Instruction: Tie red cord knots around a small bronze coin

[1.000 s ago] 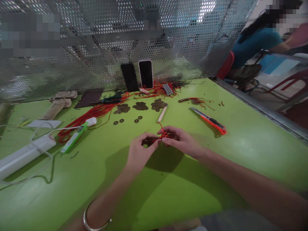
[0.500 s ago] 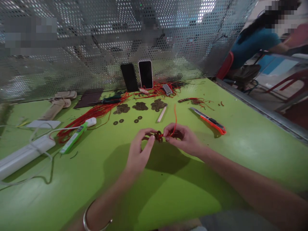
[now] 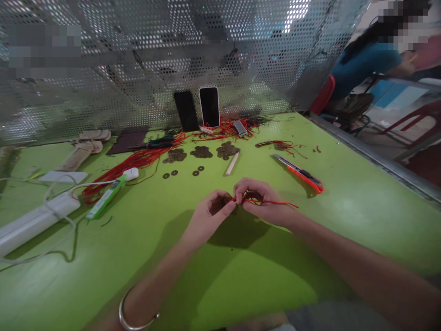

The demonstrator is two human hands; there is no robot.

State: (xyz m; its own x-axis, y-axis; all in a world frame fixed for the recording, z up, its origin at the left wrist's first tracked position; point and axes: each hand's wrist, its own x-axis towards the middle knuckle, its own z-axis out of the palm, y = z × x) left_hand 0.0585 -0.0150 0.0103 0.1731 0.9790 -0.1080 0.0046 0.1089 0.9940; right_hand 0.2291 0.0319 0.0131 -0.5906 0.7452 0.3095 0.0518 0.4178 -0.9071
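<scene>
Above the green table (image 3: 144,276), my two hands meet over a red cord (image 3: 275,202). My left hand (image 3: 213,211) is closed, thumb and fingers gripping brown holed coins (image 3: 225,199) strung on the cord; the fingers mostly hide them. Touching it, my right hand (image 3: 258,200) pinches the cord close to the coins. A loose end of the cord sticks out to the right over that wrist. Three piles of holed coins (image 3: 225,150) lie beyond the hands, with several single coins (image 3: 195,173) in front of them.
An orange utility knife (image 3: 305,178) lies to the right, a pale stick (image 3: 233,163) ahead. Red cords (image 3: 127,170), a green box cutter-like tool (image 3: 106,198) and a white power strip (image 3: 37,220) are at left. Two phones (image 3: 209,108) lean on the perforated metal panel (image 3: 138,69). A person (image 3: 365,64) sits at right.
My left hand has moved right and its thumb now meets my right fingers, covering the coins. The cord's loose end has swung from upright down to the right.
</scene>
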